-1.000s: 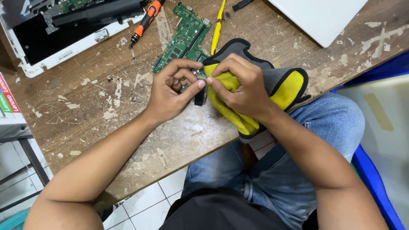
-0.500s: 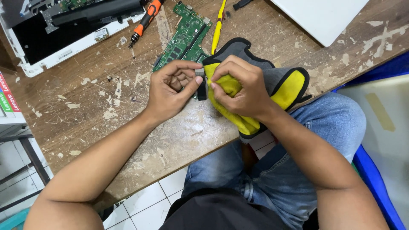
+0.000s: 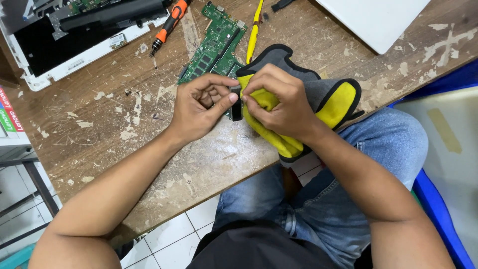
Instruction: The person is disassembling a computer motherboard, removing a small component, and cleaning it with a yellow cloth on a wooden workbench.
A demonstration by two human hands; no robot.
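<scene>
Person seated at the scuffed, paint-flecked wooden bench, blue jeans, knees under the edge. Left hand curled, thumb and fingertips pinched narrow on a small dark rectangular part at the near end of the green circuit board. Right hand just beside it, grip closed around a bunched yellow cloth with grey backing and black trim, pressed against that same part. Cloth drapes over the bench edge. Farther back: orange-handled screwdriver, yellow pry tool, opened white laptop chassis, white panel.
</scene>
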